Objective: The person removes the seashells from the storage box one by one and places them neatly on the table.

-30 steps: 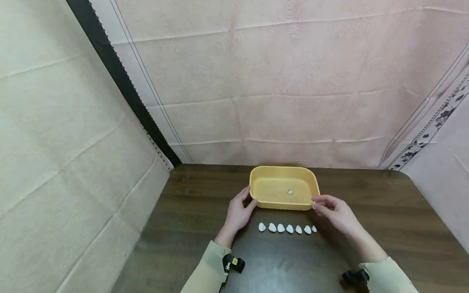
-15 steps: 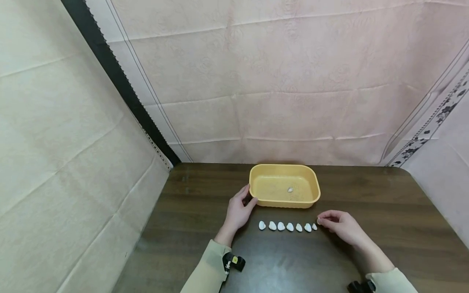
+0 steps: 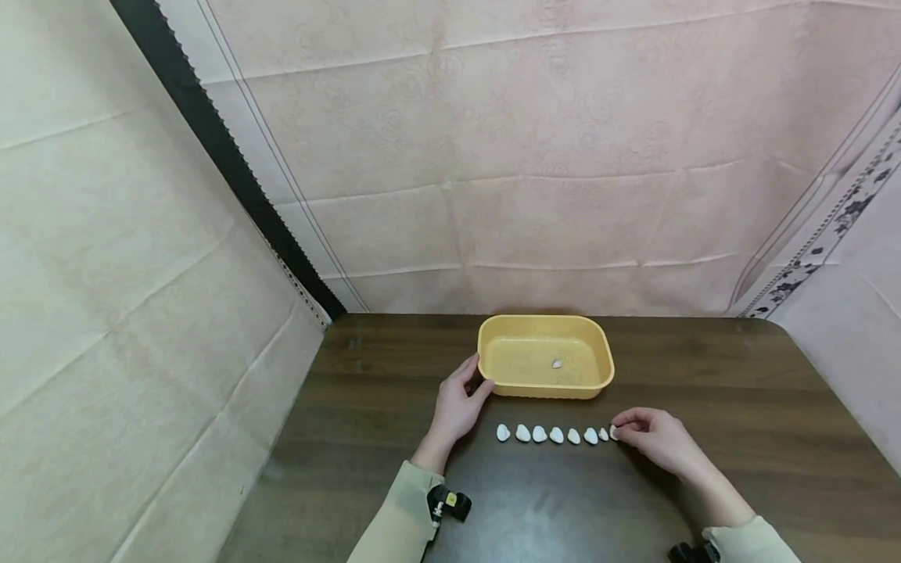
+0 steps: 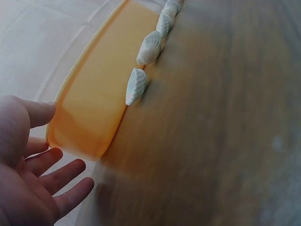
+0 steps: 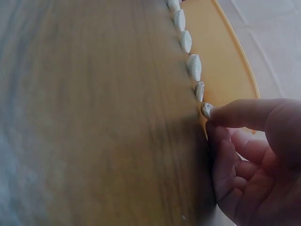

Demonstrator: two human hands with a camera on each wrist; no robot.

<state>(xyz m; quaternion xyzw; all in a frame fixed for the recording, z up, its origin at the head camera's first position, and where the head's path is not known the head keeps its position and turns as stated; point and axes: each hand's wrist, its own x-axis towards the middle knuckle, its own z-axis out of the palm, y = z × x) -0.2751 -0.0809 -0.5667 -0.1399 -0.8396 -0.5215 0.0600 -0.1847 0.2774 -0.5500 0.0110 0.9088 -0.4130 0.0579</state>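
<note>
A row of several white seashells (image 3: 539, 434) lies on the table in front of a yellow plastic basin (image 3: 546, 392). My right hand (image 3: 655, 439) pinches one more shell (image 5: 206, 109) between thumb and fingertips, low at the right end of the row, beside a narrow shell (image 5: 200, 91). The front left corner of the basin is held by my left hand (image 3: 454, 405), thumb and index finger at its rim and the other fingers spread apart in the left wrist view. Inside the basin a single small shell (image 3: 557, 363) lies on the floor.
The dark wooden table (image 3: 394, 375) meets a pale cloth wall (image 3: 535, 234) just behind the basin. Another cloth wall (image 3: 141, 328) rises on the left. Small black cameras are strapped at both wrists.
My right hand has come from the basin's front right corner down to the row's right end, bringing a shell there. My left hand stays at the basin.
</note>
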